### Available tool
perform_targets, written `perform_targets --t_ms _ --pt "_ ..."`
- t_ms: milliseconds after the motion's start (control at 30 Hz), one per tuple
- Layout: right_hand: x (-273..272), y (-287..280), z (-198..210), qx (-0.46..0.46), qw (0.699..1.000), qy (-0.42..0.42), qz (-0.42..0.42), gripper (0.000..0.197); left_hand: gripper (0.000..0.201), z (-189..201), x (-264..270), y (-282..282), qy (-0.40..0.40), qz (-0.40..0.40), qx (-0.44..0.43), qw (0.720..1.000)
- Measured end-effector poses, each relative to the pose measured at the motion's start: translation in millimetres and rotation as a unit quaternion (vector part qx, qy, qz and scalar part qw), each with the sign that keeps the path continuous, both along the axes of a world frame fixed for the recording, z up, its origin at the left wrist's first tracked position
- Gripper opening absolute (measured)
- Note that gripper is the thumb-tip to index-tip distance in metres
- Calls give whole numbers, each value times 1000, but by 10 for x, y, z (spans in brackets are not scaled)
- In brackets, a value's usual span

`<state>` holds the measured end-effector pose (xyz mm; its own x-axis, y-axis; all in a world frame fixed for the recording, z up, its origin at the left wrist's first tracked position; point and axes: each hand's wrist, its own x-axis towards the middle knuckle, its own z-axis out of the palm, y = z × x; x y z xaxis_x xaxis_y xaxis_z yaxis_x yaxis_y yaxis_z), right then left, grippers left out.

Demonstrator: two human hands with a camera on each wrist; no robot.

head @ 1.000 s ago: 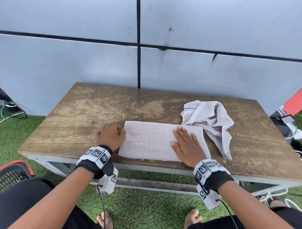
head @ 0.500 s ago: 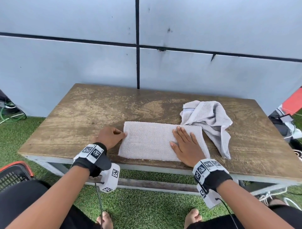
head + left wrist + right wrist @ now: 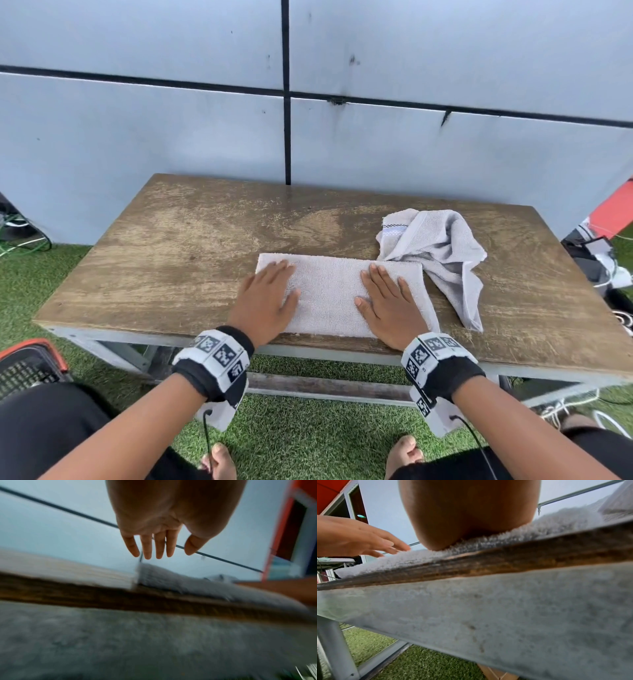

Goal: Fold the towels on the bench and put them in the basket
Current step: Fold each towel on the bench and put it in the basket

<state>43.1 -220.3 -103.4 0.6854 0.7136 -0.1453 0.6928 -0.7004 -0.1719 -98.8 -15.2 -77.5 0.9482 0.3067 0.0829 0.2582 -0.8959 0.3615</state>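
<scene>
A folded light-grey towel (image 3: 329, 294) lies flat near the front edge of the wooden bench (image 3: 191, 246). My left hand (image 3: 270, 294) is spread over its left end with straight fingers; the left wrist view shows the fingers (image 3: 159, 545) slightly above the towel (image 3: 171, 578). Flat on the towel's right part, fingers straight, my right hand (image 3: 387, 301) presses down; in the right wrist view its heel (image 3: 467, 520) sits on the towel (image 3: 488, 540). A second, crumpled grey towel (image 3: 442, 250) lies at the back right. The basket (image 3: 24, 366) stands on the grass at the lower left.
A grey panelled wall (image 3: 376, 85) runs right behind the bench. Cables (image 3: 24, 240) lie on the grass to the left, bags and gear (image 3: 599, 260) to the right. My bare feet (image 3: 219, 462) are on the artificial grass under the bench's front edge.
My left hand, which was curled at the towel's left edge, has opened and moved right over the towel's left end. The right hand has stayed flat in place.
</scene>
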Motion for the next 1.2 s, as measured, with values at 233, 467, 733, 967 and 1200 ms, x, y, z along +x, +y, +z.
perform_targets --t_ms 233,467,733,967,1200 --pt "-336 93 55 14 999 28 19 85 75 -240 139 -93 94 -46 61 993" --pt "-562 137 54 10 1000 -8 20 70 70 -248 195 -349 81 -91 116 986" --pt "-324 -5 -4 -9 999 -38 -33 69 65 -361 237 -217 77 -44 127 988" --pt "-186 -194 -18 -9 998 -39 -55 70 75 -348 31 23 110 35 116 986" --pt "-280 -142 -17 48 995 21 -88 65 75 -225 -310 -470 109 -41 34 993"
